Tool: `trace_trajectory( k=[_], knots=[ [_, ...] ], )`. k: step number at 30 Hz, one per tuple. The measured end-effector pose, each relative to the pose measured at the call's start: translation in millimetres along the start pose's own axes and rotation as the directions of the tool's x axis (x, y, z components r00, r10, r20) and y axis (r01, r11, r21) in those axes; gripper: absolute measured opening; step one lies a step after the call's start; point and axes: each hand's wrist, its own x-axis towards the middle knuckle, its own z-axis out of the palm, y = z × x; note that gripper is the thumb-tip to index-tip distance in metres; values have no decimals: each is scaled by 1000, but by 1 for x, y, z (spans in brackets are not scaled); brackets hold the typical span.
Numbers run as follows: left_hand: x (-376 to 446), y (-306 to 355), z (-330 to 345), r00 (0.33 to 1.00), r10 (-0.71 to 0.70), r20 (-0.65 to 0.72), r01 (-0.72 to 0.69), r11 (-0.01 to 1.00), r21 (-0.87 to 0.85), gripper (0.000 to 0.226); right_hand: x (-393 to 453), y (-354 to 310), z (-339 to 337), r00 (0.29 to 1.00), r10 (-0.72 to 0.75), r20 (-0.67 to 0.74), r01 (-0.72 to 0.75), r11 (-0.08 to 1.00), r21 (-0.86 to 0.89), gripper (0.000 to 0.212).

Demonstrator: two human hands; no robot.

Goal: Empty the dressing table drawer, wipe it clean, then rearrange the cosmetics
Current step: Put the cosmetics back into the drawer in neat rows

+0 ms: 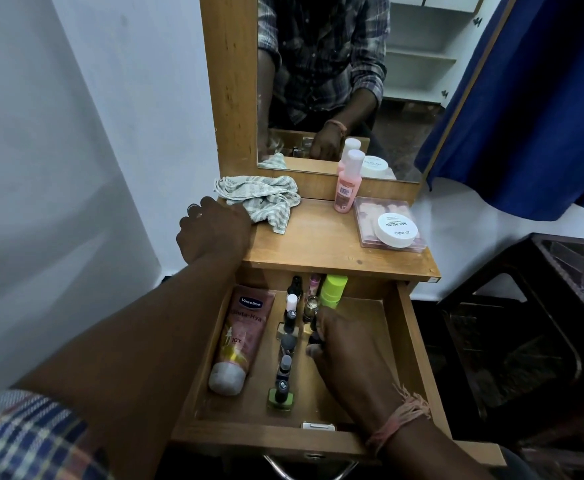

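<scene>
The wooden drawer (411,344) stands pulled out below the dressing table top (318,244). Inside lie a pink Vaseline tube (240,337) at the left, a row of small nail polish bottles (285,362) down the middle and a lime green bottle (333,289) at the back. My right hand (339,358) reaches into the drawer, its fingers curled round a small dark bottle beside the row. My left hand (211,230) rests with curled fingers on the top's left edge, touching a striped cloth (266,199).
On the top stand a pink bottle (347,183) and a clear flat box (366,216) with a white nail polish remover jar (397,229) on it. A mirror (335,81) rises behind. A dark wooden chair (525,341) stands right; a blue curtain (543,98) hangs above.
</scene>
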Motion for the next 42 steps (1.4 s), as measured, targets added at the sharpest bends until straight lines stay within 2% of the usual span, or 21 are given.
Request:
trace_trajectory(
  k=[9, 13, 16, 21, 25, 27, 31, 35, 38, 41, 42],
  knots=[
    [0, 0, -1, 1000, -8, 2, 8, 1000, -19, 56, -4, 5, 1, 998, 67, 9, -67, 995, 74, 35],
    [0, 1, -2, 1000, -6, 4, 6, 1000, -10, 56, -6, 4, -3, 994, 105, -34, -100, 987, 125, 36],
    [1, 0, 0, 1000, -5, 5, 5, 1000, -3, 56, -7, -1, -16, 973, 98, -209, -80, 992, 92, 44],
    [2, 1, 1, 1000, -9, 6, 9, 1000, 0, 56, 39, -18, -62, 880, 64, -470, 0, 991, 136, 50],
    [1, 1, 1, 1000, -11, -4, 11, 1000, -7, 55, 113, -17, -88, 810, 111, -576, -13, 985, 172, 27],
    [1, 0, 2, 1000, -8, -12, 7, 1000, -15, 54, 146, -14, -99, 777, 128, -617, -36, 987, 159, 39],
    [3, -1, 4, 1000, -5, -24, 5, 1000, -17, 53, 186, -7, -104, 769, 195, -609, -101, 977, 186, 52],
    [3, 0, 4, 1000, -2, -18, 2, 1000, -24, 53, 190, 0, -98, 750, 173, -638, -98, 984, 152, 36],
    [3, -1, 3, 1000, -8, -2, 8, 1000, -20, 53, 172, -3, -99, 769, 129, -626, -45, 988, 148, 32],
    [3, 1, 1, 1000, -8, 2, 8, 1000, -7, 54, 125, -12, -108, 730, 61, -680, 65, 985, 159, 23],
    [3, 1, 1, 1000, -10, 4, 10, 1000, -8, 55, 104, -15, -110, 748, 54, -661, 82, 981, 173, 24]
  ],
)
